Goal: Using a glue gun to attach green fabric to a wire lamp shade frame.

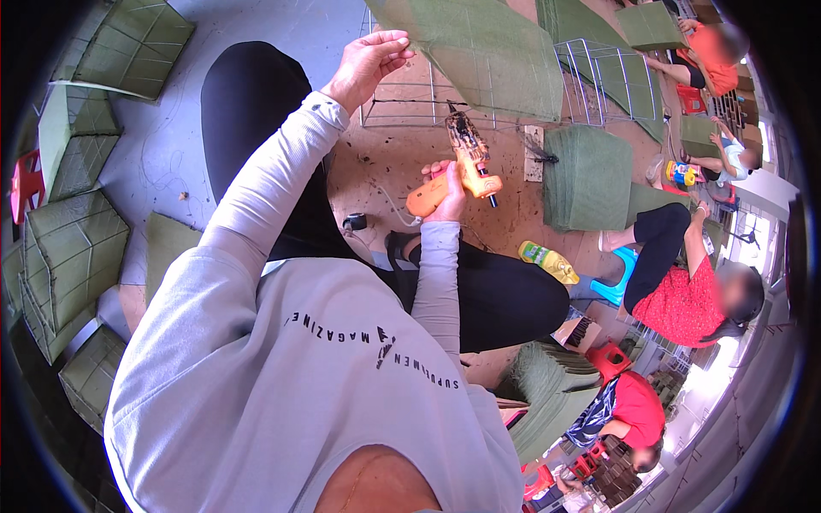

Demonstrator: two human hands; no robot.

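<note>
Pinching thin green mesh sheet [500,64] (likely light, floppy; edge-hold best): left fingers [392,38]; right fingers [434,168] clasp orange plastic glue gun [472,162].

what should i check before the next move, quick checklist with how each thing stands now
1. Sheet of green mesh fabric held at its edge: ok, pinched in the left hand.
2. Orange plastic pistol-shaped glue gun held: ok, gripped in the right hand.
3. Blackened nozzle apart from the fingers: ok, it touches neither hand.
4. Glue gun hot: cannot tell.
5. Mesh touching the thin silver wire frame all along: cannot tell, it overlaps the frame in this view.
6. Brown flat surface free of marks: not ok, dark specks are scattered over it.
</note>
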